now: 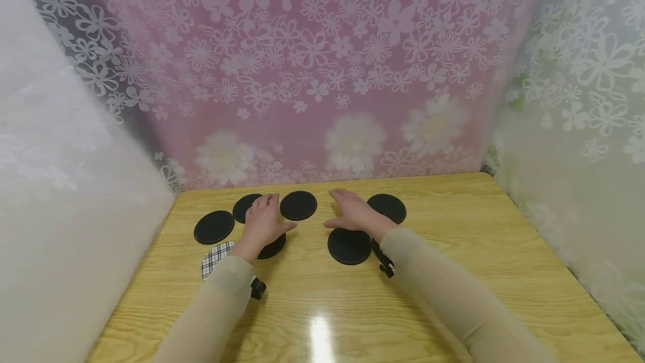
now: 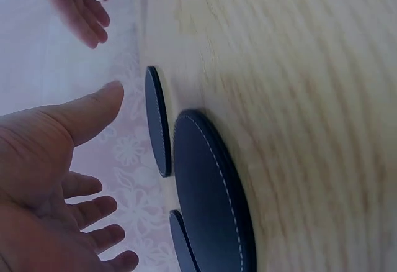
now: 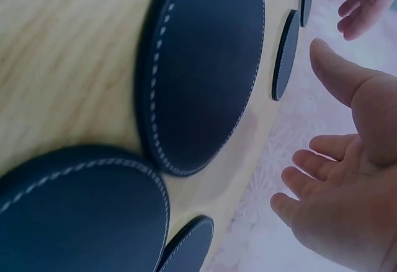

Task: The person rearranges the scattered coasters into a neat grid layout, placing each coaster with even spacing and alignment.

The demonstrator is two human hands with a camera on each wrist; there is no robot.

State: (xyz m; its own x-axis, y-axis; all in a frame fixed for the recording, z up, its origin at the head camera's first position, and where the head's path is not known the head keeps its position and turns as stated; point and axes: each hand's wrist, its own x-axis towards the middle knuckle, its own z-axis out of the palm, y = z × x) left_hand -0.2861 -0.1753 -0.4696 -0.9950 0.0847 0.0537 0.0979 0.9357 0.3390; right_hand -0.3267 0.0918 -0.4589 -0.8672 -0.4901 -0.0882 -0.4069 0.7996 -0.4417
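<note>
Several round black coasters with pale stitched edges lie flat on a wooden table. My left hand (image 1: 263, 226) hovers over the left group, thumb spread toward the middle, holding nothing. It partly covers a near coaster (image 1: 274, 247) and a back coaster (image 1: 246, 206). My right hand (image 1: 359, 214) hangs above the right group, its fingers extended and apart from the coasters. Below it lies one coaster (image 1: 349, 247), with another coaster (image 1: 390, 207) behind the wrist. In the right wrist view, a third coaster (image 3: 80, 216) shows at lower left; the right forearm mostly hides it in the head view.
A plaid coaster (image 1: 214, 256) lies beside the left wrist, with a black coaster (image 1: 214, 227) behind it. Between the hands, farther back, is another coaster (image 1: 298, 205). Floral curtains (image 1: 322, 71) enclose the wooden table (image 1: 312, 296) at the back and sides.
</note>
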